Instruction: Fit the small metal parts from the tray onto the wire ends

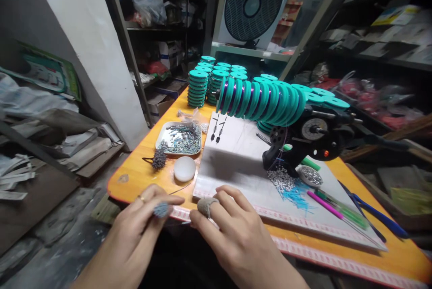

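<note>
My left hand (141,223) is at the table's near edge, thumb and fingers pinched together. It wears a ring, and a blue-grey wrap (160,209) covers one fingertip. Just to its right, my right hand (232,223) has its thumb and index finger closed, with a grey-brown cloth wrap (206,207) around one finger. A faint thin strand seems to run between the hands; what each pinch holds is too fine to make out. A printed measuring strip (180,213) lies along the table edge behind the fingers. Beyond stands a white round dish (184,169).
A white board (232,163) carries a black winder (313,129) loaded with teal spools (263,100). Stacked spools (198,86) stand behind. Left are a tray of small metal pieces (182,138) and a dark spiky ball (159,158). Right lie a pink-handled tool (324,204) and blue-handled tool (381,217).
</note>
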The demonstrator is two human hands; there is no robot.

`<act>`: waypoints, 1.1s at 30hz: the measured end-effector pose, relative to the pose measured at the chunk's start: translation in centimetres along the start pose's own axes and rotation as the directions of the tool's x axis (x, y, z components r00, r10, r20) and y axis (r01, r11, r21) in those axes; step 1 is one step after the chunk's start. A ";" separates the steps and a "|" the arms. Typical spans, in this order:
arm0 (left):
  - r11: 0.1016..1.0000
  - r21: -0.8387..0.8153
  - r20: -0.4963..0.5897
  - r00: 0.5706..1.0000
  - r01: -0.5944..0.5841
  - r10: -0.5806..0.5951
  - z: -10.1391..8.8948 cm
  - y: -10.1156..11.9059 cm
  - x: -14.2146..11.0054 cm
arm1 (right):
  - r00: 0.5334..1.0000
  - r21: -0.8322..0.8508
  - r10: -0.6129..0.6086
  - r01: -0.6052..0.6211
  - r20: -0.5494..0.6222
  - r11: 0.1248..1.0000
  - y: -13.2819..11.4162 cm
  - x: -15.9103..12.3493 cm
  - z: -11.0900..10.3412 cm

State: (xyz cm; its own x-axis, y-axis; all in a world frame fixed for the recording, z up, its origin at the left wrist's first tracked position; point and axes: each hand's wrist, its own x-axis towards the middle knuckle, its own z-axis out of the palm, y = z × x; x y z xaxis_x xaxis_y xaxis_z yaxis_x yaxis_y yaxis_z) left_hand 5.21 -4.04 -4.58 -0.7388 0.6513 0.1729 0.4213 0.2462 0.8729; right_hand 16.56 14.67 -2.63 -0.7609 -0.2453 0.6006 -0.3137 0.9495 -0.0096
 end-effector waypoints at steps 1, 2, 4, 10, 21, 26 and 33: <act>0.999 0.045 0.081 0.997 0.016 -0.020 0.5 0.5 0.6 | 1.000 -0.013 -0.004 0.004 0.018 1.000 -0.1 0.2 -0.2; 0.997 0.066 0.150 0.988 0.039 -0.048 0.9 0.8 1.1 | 0.999 -0.023 -0.014 0.015 0.037 1.000 -0.1 0.4 -0.5; 0.996 0.039 0.224 0.971 0.077 -0.084 1.6 1.2 1.8 | 0.998 -0.040 -0.037 0.039 0.059 0.998 0.0 0.6 -1.0; 0.987 -0.114 0.304 0.950 0.113 -0.073 1.4 0.8 2.1 | 0.997 -0.003 -0.015 0.016 0.073 1.000 1.4 0.3 -1.9; 0.994 0.049 0.226 0.970 -0.100 0.086 0.3 0.6 3.1 | 0.989 0.408 0.099 -0.136 0.111 0.903 4.4 2.5 -5.9; 0.994 -0.015 0.248 0.962 -0.111 0.111 0.6 2.0 4.2 | 0.983 0.742 0.102 -0.182 0.152 0.645 5.3 4.1 -6.7; 0.838 0.035 0.117 0.835 -0.544 0.537 1.0 2.3 6.2 | 0.960 0.822 -0.037 -0.218 0.279 0.526 6.9 6.0 -7.4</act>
State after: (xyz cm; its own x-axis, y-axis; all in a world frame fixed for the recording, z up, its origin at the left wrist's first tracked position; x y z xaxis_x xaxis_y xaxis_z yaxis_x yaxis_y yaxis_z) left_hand 2.11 1.24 -1.94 -0.3296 0.7603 0.5597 0.7736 -0.1224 0.6217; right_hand 14.09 21.21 6.83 -0.8769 -0.3254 0.3537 -0.4656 0.3922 -0.7934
